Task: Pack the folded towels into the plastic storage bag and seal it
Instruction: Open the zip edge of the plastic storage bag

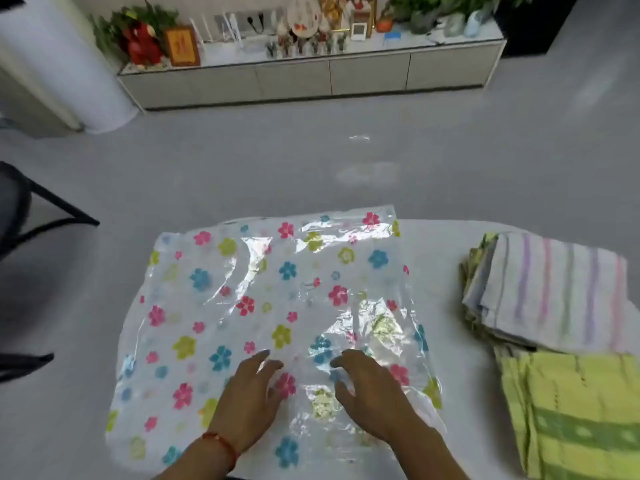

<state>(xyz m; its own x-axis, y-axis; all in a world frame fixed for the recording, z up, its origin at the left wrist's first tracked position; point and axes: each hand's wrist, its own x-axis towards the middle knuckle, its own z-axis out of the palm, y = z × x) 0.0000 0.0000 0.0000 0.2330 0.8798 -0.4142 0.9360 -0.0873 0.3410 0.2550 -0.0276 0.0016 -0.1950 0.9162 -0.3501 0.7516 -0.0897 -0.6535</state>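
Observation:
A clear plastic storage bag (263,299) printed with pink, blue and green flowers lies flat and crinkled on the white table (440,244). My left hand (247,400) rests on its near part, fingers spread and slightly curled. My right hand (372,393) lies beside it on the bag, fingers bent down onto the plastic. Neither hand holds anything that I can see. At the right stand two stacks of folded towels: a white one with purple and pink stripes (550,292) and, nearer, a yellow-green one (571,417). The bag looks empty.
A black chair (31,216) stands at the left by the table. Beyond the table is grey floor, then a low white cabinet (311,77) with plants, frames and ornaments on top. A white column (69,64) rises at the far left.

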